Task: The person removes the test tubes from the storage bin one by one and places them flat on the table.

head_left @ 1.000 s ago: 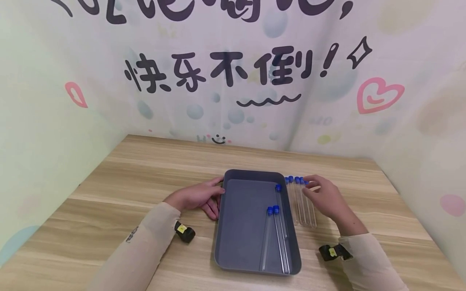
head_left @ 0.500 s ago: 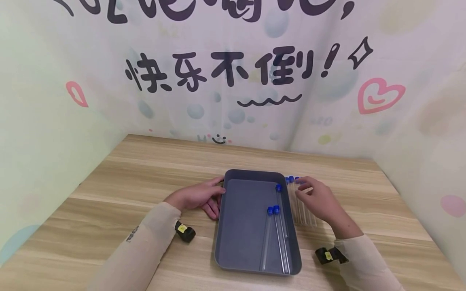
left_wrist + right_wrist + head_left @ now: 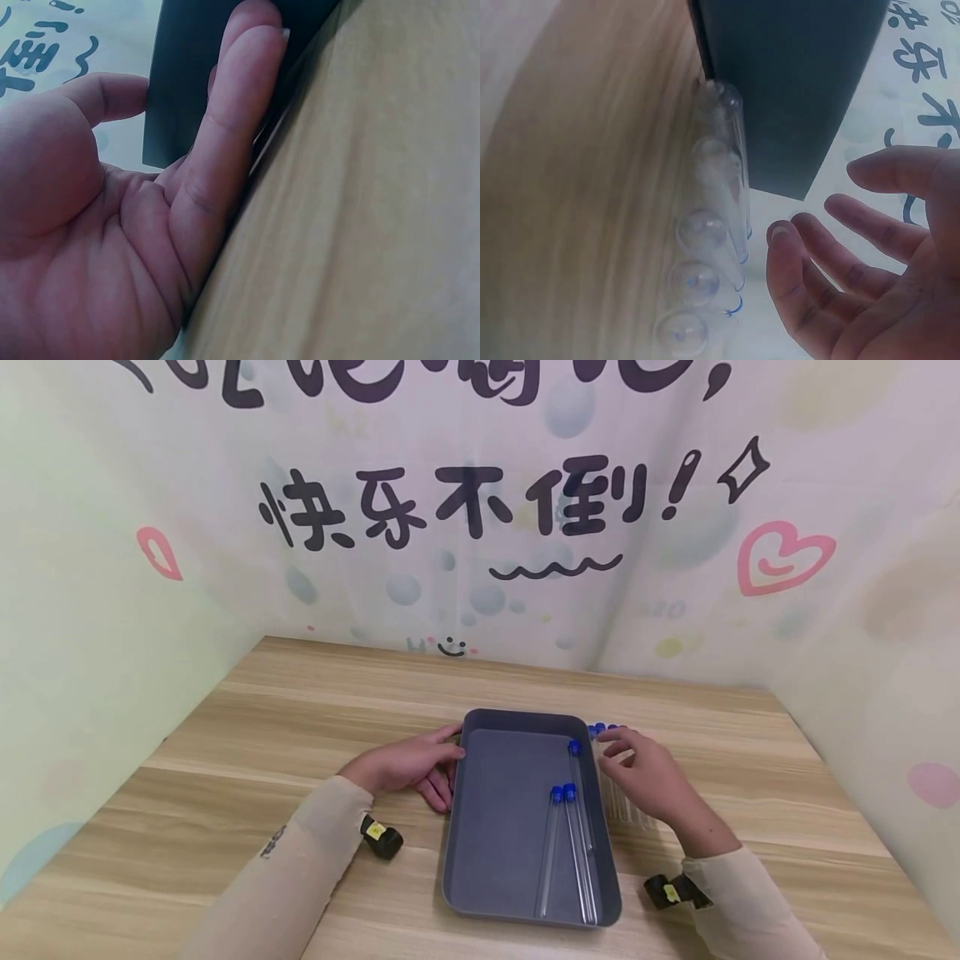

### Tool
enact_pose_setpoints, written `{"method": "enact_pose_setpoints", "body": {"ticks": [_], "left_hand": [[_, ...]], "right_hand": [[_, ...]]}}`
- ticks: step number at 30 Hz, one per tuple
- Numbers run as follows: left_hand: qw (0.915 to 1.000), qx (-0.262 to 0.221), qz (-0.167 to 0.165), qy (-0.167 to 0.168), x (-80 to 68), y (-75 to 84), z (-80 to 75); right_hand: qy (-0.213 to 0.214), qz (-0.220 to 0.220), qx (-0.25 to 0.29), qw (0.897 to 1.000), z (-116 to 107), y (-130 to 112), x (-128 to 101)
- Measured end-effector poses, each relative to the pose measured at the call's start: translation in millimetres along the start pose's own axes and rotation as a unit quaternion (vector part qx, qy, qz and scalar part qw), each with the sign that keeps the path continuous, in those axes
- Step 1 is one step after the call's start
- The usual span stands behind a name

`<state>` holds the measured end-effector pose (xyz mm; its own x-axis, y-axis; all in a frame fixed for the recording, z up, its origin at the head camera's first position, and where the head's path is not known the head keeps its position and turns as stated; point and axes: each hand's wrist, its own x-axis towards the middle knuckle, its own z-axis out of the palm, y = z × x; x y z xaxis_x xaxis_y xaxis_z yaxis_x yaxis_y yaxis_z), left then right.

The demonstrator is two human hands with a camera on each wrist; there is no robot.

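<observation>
A dark grey rectangular plastic tray (image 3: 495, 827) sits on the light wooden tabletop (image 3: 300, 710) with three clear blue-capped test tubes (image 3: 570, 852) lying inside it along its right wall. The left hand (image 3: 408, 766) lies against the tray's left wall, fingers (image 3: 240, 112) straight along it, grip loose. The right hand (image 3: 645, 772) hovers with spread fingers over a row of clear blue-capped tubes (image 3: 705, 255) just beside the tray's right wall, its grip wide; whether it touches them is unclear.
</observation>
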<state>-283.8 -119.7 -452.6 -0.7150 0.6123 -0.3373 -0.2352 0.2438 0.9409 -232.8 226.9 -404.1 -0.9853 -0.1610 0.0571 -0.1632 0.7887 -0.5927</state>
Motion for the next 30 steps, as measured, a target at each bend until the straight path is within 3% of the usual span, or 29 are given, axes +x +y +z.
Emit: {"method": "enact_pose_setpoints", "body": {"ticks": [19, 30], "left_hand": [[1.0000, 0.001, 0.001, -0.002, 0.7, -0.8, -0.2], [1.0000, 0.000, -0.002, -0.005, 0.5, -1.1, -1.3]], "right_hand": [[-0.019, -0.015, 0.042, 0.999, 8.1, -11.1, -4.5], [-0.013, -0.016, 0.032, 0.999, 8.2, -20.0, -8.1]]}}
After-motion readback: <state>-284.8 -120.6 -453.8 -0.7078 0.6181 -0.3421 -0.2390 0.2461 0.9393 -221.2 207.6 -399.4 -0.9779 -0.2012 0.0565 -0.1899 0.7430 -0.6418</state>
